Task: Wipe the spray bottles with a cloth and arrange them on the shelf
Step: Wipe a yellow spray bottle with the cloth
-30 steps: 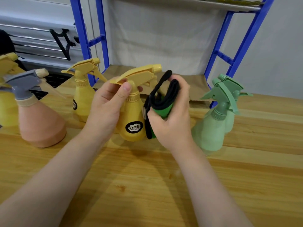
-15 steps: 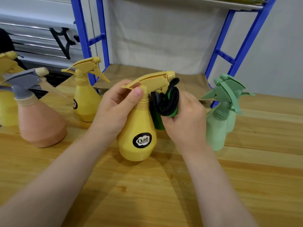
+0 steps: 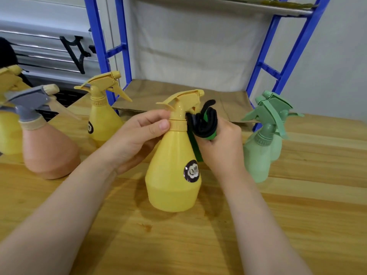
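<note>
A yellow spray bottle (image 3: 172, 175) with a black round label stands at the centre of the wooden table (image 3: 178, 245). My left hand (image 3: 137, 139) grips its neck just under the trigger head. My right hand (image 3: 222, 147) holds a bunched black and green cloth (image 3: 204, 124) pressed against the right side of the neck, below the nozzle. Behind, the blue-framed shelf (image 3: 178, 98) has a brown lined board with nothing on it.
Two pale green spray bottles (image 3: 264, 143) stand close on the right. On the left are another yellow bottle (image 3: 101, 118), a peach bottle with a grey trigger (image 3: 45, 143), and a further yellow bottle (image 3: 8, 132) at the frame's edge.
The held yellow bottle has come nearer to me and lower, turning its label to the right. The cloth hand has shifted from beside the body up to the neck.
</note>
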{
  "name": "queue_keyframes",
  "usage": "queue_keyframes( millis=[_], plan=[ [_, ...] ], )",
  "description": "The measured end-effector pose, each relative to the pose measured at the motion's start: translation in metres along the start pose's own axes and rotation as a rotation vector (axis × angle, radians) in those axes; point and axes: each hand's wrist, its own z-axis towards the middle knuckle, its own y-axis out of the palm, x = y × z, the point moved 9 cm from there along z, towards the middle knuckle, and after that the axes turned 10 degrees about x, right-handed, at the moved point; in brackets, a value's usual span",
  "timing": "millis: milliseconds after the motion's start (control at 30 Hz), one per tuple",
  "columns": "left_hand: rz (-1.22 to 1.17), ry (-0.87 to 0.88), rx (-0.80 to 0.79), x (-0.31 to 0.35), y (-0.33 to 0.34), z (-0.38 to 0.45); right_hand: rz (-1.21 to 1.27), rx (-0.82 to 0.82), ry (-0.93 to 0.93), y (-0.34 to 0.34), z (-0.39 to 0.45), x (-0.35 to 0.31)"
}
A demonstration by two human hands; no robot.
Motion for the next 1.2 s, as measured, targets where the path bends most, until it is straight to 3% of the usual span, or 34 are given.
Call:
queue_keyframes(
  millis=[300,500,633,800,900,1000,1100,1200],
  plan=[
    [0.043,-0.026,-0.16,-0.008,0.01,-0.003,0.266,-0.267,0.2,0.019,-0.006,0.005],
    [0.072,0.001,-0.158,-0.007,0.008,-0.002,0.264,-0.38,0.298,0.029,-0.012,0.016],
    [-0.021,0.094,-0.126,0.006,0.001,-0.002,0.302,-0.257,0.362,0.022,-0.008,0.024],
    [-0.024,0.3,0.105,0.023,-0.02,0.005,0.255,-0.054,0.263,0.002,0.003,0.019],
    [0.179,0.406,0.337,0.026,-0.034,0.004,0.305,0.032,0.229,-0.006,0.005,0.014],
    [0.656,0.578,0.535,0.036,-0.04,-0.003,0.393,0.082,0.138,-0.012,0.006,-0.001],
    [0.955,0.759,0.532,0.042,-0.023,-0.009,0.401,0.032,0.075,-0.006,0.003,-0.014],
    [1.055,0.822,0.507,0.041,-0.013,-0.011,0.371,-0.012,0.097,0.002,-0.001,-0.016]
  ],
)
